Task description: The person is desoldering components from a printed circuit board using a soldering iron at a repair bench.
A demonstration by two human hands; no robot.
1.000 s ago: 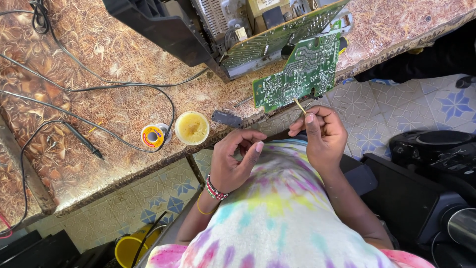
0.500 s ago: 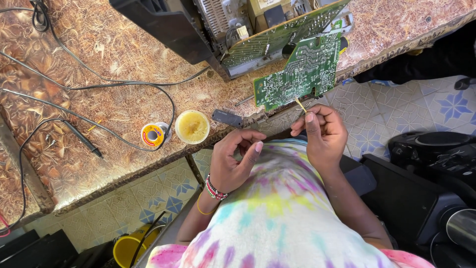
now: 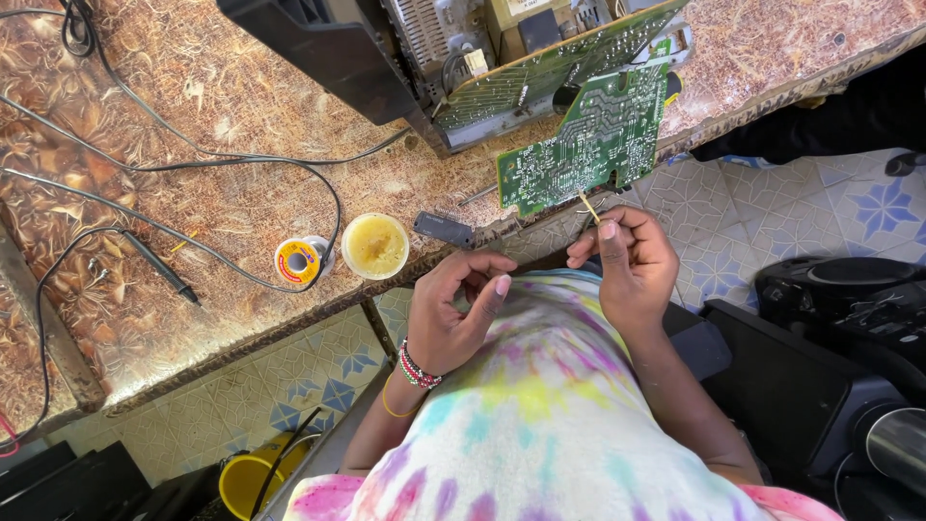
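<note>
My right hand pinches a thin pale stick between thumb and fingers. The stick's tip points up at the lower edge of a green circuit board that hangs over the table edge. My left hand, with beaded bracelets at the wrist, is curled in front of my tie-dye shirt. Its fingers are apart and nothing shows in them. A small dark chip-like part lies on the table edge just above that hand.
An opened black device with a second green board stands at the back of the patterned table. A solder spool, a round yellow tin, a black probe and cables lie at the left. Black speakers sit on the tiled floor at the right, a yellow bucket below.
Both hands stay in nearly the same place. The left hand's fingers have spread a little.
</note>
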